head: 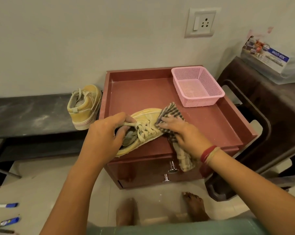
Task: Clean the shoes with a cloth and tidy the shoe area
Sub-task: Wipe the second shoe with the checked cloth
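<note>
Bare feet (126, 211): on the pale floor tiles, nearest the camera. 
Two blue-capped markers (7, 205): on the floor, far left.
Left hand (107, 133): grips the near shoe at its opening, fingers curled in by the laces.
Near shoe (143, 121): yellow lace-up lying on the front left of the red cabinet top (143, 92). Its long axis runs diagonally, with the heel near-left overhanging the front edge, the toe far-right under the cloth and the laces facing up.
Right hand (180, 133): fingers spread and fairly straight, pressing the cloth onto the toe.
Checked cloth (173, 110): draped over the toe, its tail hanging past the cabinet's front edge.
Second shoe (85, 106): upright on the black bench (28, 114), just beside the cabinet's left side, heel toward the camera, toe toward the wall.
Pink basket (197, 87): back right corner of the cabinet top.
Dark stool (262, 107): right of the cabinet, carrying a box marked MULTI-BOX (270, 60).
Wall socket (201, 22): above.
</note>
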Tool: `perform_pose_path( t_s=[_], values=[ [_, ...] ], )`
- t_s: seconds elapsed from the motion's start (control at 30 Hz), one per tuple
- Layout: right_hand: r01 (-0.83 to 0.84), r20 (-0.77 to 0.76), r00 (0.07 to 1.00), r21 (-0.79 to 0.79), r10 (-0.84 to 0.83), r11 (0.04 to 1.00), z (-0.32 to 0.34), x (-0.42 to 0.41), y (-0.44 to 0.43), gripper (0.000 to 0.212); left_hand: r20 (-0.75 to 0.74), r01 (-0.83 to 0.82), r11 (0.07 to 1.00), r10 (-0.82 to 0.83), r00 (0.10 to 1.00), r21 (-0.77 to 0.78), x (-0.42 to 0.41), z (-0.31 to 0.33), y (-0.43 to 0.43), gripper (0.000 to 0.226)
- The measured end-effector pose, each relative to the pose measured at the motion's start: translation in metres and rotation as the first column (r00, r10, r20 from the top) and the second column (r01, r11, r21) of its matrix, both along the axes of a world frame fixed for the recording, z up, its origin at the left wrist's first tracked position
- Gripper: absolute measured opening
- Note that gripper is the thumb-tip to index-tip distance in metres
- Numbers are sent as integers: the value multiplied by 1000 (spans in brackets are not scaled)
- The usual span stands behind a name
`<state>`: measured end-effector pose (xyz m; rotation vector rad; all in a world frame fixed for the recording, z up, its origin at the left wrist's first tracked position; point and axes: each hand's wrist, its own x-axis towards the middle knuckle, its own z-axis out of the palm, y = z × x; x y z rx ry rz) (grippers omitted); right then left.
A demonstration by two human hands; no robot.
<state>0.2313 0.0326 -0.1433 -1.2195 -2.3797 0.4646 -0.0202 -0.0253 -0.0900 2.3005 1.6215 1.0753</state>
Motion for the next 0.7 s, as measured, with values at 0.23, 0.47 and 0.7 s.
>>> perform_pose_path(
  t_s=[0.23, 0.47, 0.7],
  values=[
    [-76, -83, 994, -99, 68, 992, 7, -12, -8, 53, -8, -14, 999, 14, 1000, 45, 2, -3, -4, 19],
    [-14, -71, 997, -79, 9, 997, 12, -13, -6, 54, -23, 2, 995, 0, 1000, 97, 8, -4, -11, 21],
    [128, 123, 982, 129, -144, 983, 6, 1, 7, 64, -59, -32, 995, 38, 998, 98, 11, -8, -10, 19]
  ],
)
